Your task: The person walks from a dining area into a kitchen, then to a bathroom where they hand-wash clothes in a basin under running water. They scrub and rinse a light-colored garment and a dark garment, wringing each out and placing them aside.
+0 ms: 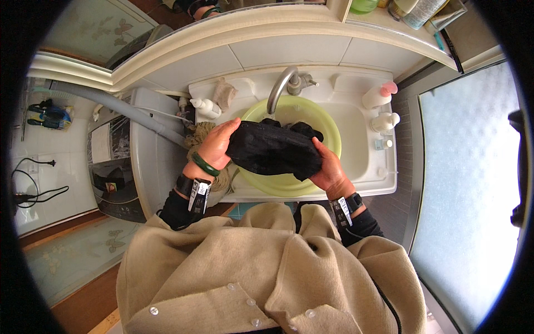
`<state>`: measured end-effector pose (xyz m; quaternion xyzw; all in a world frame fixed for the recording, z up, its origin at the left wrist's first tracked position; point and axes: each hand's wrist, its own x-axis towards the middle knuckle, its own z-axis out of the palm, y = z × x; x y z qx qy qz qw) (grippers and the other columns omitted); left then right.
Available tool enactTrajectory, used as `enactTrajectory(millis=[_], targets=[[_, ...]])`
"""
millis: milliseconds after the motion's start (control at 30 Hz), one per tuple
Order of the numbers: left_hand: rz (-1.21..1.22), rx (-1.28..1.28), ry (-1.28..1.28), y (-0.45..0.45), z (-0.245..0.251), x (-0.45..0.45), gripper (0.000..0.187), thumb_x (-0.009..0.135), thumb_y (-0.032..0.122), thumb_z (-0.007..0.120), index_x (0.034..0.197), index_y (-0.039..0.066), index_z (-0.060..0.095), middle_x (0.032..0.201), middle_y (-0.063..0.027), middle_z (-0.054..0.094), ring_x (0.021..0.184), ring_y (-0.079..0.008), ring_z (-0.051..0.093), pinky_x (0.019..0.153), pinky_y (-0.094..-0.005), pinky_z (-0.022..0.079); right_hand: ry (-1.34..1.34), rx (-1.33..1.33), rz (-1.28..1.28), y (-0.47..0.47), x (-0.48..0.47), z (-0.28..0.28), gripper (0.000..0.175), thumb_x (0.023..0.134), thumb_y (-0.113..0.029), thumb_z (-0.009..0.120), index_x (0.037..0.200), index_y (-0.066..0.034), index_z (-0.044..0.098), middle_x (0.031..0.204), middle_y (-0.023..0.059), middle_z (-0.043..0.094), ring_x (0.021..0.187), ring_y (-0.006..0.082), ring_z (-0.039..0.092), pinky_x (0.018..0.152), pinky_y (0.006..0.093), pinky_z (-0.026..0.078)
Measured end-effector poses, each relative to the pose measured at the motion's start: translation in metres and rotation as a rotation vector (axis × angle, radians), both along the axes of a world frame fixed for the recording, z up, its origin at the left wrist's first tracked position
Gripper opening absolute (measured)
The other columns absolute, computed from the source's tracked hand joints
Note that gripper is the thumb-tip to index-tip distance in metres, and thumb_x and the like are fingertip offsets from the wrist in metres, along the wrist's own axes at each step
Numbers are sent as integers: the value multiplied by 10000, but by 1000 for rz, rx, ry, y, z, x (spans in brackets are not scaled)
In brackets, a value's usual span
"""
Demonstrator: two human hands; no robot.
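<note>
A black cloth (273, 150) is stretched between my two hands, over a yellow-green plastic basin (333, 137). My left hand (215, 148) grips its left end, thumb uppermost; my right hand (329, 167) grips its lower right end. More dark fabric (306, 129) lies in the basin behind the held cloth, partly hidden by it. The curved metal faucet (280, 87) reaches over the basin's back part, and some water shows below its spout. The basin stands in a white sink (354, 146). What lies under the held cloth is hidden.
Pump bottles (379, 96) and a small bottle (384, 144) line the sink's right rim. A white bottle (206, 108) and a beige cloth (225, 94) are at back left. Brownish fabric (221, 183) hangs by the left edge, beside a washing machine (154, 158) and grey hose (125, 112).
</note>
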<state>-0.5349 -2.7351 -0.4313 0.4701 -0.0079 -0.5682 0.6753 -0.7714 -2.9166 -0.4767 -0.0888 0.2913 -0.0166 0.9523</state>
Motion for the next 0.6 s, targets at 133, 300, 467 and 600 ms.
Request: enactTrajectory(millis=[133, 300, 467, 600], targets=[[-35, -42, 33, 0, 8, 0, 293, 1032, 250, 548, 1103, -5, 674, 1111, -125, 711, 997, -234, 687, 912, -393, 541, 9, -21, 38, -2, -3, -4, 468, 1038, -404, 468, 1340, -64, 575, 1246, 102, 671, 1076, 246, 654, 870, 385, 528], [-74, -39, 76, -2, 17, -1, 317, 1033, 258, 545, 1122, -21, 669, 1127, -136, 707, 1008, -243, 686, 921, -395, 537, -8, -21, 50, -5, -4, -6, 498, 1049, -410, 449, 1382, -49, 532, 1323, 133, 629, 1157, 269, 627, 1000, 426, 500], [-86, -27, 109, -4, 18, 2, 335, 1033, 277, 546, 1115, -23, 669, 1131, -141, 709, 1021, -252, 687, 931, -401, 534, 41, 5, 36, -5, -1, -2, 462, 1037, -354, 497, 1366, -31, 534, 1300, 140, 639, 1125, 269, 645, 924, 402, 529], [-86, -21, 127, -5, 17, 6, 333, 1029, 293, 552, 1102, -8, 675, 1109, -134, 717, 1007, -252, 692, 932, -401, 534, -54, -77, 73, -6, -2, -1, 448, 990, -299, 623, 1317, 1, 564, 1228, 111, 665, 1045, 211, 655, 864, 352, 533]])
